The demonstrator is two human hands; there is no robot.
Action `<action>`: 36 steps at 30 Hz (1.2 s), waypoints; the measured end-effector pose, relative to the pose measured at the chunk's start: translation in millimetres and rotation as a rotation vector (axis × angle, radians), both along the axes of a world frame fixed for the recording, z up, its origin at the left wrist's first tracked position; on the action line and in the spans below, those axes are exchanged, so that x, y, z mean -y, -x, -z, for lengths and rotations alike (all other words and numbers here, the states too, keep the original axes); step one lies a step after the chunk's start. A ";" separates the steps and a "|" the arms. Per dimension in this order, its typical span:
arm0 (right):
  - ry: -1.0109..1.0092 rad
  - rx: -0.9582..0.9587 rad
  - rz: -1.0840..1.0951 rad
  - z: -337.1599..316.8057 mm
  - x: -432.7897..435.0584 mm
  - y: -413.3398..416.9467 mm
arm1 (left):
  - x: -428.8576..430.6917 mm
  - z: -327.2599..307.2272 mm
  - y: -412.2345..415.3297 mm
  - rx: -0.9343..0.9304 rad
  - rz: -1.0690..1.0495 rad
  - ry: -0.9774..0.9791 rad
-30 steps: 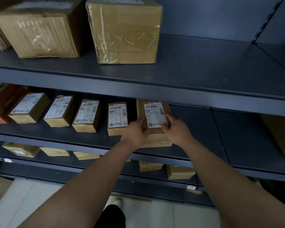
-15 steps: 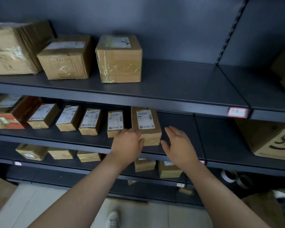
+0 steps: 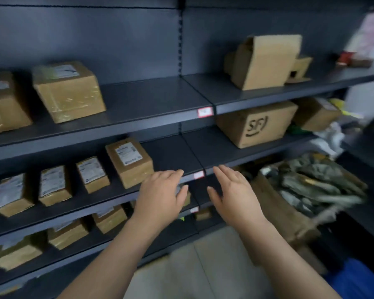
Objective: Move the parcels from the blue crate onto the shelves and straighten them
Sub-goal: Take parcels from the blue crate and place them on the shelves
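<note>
A brown labelled parcel (image 3: 131, 161) stands on the middle shelf (image 3: 173, 156), at the right end of a row of several smaller labelled parcels (image 3: 92, 174). My left hand (image 3: 160, 195) hovers in front of the shelf edge, just right of that parcel, fingers straight and holding nothing. My right hand (image 3: 233, 190) is beside it to the right, fingers spread and empty. A corner of the blue crate (image 3: 358, 281) shows at the bottom right.
Larger taped boxes (image 3: 68, 90) sit on the upper shelf at left. An open carton (image 3: 266, 61) and an SF box (image 3: 256, 124) fill the right bay. A box of crumpled grey packing (image 3: 311, 186) stands at the right. More parcels (image 3: 109, 217) line the lower shelves.
Both hands let go of the parcel and drew back and to the right from the shelf. The view swung right, bringing the right bay and the blue crate into sight.
</note>
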State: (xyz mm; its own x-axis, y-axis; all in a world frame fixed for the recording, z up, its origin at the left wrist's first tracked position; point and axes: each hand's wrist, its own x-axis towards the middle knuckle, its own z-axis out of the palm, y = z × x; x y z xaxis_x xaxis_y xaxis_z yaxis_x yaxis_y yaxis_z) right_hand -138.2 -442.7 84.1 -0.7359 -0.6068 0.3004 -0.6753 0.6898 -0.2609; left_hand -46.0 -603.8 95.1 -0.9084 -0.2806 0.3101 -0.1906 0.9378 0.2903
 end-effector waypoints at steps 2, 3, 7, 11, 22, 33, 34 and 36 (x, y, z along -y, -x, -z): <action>-0.011 0.024 0.104 0.9 -32.5 -29.5 | -25.9 1.2 -12.9 0.002 0.098 -0.027; -0.011 0.035 0.159 2.9 -50.3 -44.9 | -39.8 3.0 -19.7 0.000 0.145 -0.041; -0.004 0.080 0.393 9.6 -130.7 -107.9 | -105.2 14.1 -41.0 0.021 0.342 -0.060; -0.019 0.128 0.597 7.1 -216.2 -169.4 | -187.6 15.9 -61.4 0.049 0.557 -0.063; -0.017 0.220 1.022 17.8 -460.3 -323.1 | -457.8 25.3 -138.5 0.102 1.023 -0.031; 0.040 0.349 1.264 61.1 -660.3 -424.1 | -680.7 75.2 -193.7 0.369 1.194 0.003; 0.046 0.373 1.284 68.1 -673.6 -427.0 | -693.6 81.8 -193.3 0.404 1.197 0.009; 0.064 0.414 1.311 82.8 -697.3 -430.0 | -716.5 94.9 -190.6 0.463 1.201 0.016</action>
State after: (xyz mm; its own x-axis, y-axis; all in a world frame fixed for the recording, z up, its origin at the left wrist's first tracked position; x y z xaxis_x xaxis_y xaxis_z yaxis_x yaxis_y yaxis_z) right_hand 291.8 254.6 1.2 -0.7951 0.6014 -0.0781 0.5888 0.7347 -0.3369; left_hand 144.5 112.7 0.2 -0.6110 0.7847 -0.1044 0.6919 0.5934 0.4112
